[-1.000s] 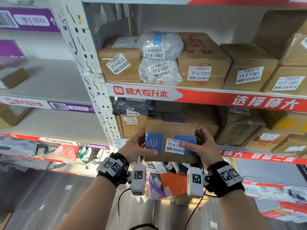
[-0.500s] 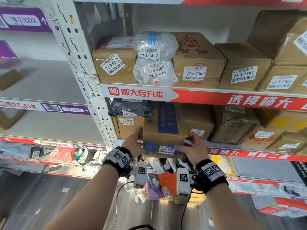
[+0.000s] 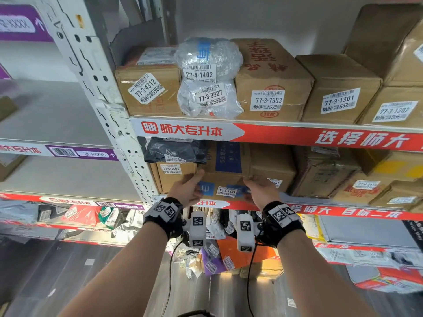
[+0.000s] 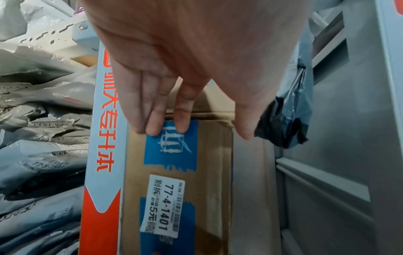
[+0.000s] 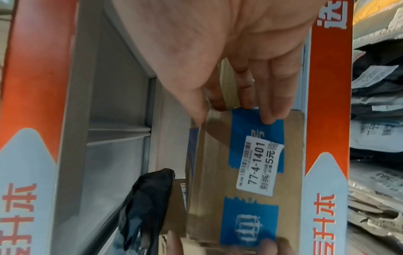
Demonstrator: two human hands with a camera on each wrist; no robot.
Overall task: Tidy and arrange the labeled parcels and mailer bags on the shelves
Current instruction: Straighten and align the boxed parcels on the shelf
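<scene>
A brown cardboard box (image 3: pixel 225 177) with blue printed patches and a white label 77-4-1401 (image 3: pixel 226 192) stands on the middle shelf, its front face near the shelf's red edge strip (image 3: pixel 320 209). My left hand (image 3: pixel 191 187) lies against the left part of that face, its straight fingertips (image 4: pixel 152 129) on the blue logo and the thumb by the box's upper corner. My right hand (image 3: pixel 255 187) presses the right part, straight fingers (image 5: pixel 268 112) on the other blue patch and the thumb at the top edge. The same box (image 4: pixel 213 172) (image 5: pixel 209 172) fills both wrist views.
Left of the box stand a smaller brown box (image 3: pixel 174 177) and a black mailer bag (image 3: pixel 174 151) on top of it, next to the white shelf post (image 3: pixel 98 88). More cartons (image 3: pixel 325 170) sit to the right. Labeled parcels (image 3: pixel 272 83) fill the upper shelf; mailer bags (image 3: pixel 215 259) crowd the lower one.
The box went from being held in front of the shelf to standing on the middle shelf, pushed further in. Both hands moved forward with it and now lie flat on its front.
</scene>
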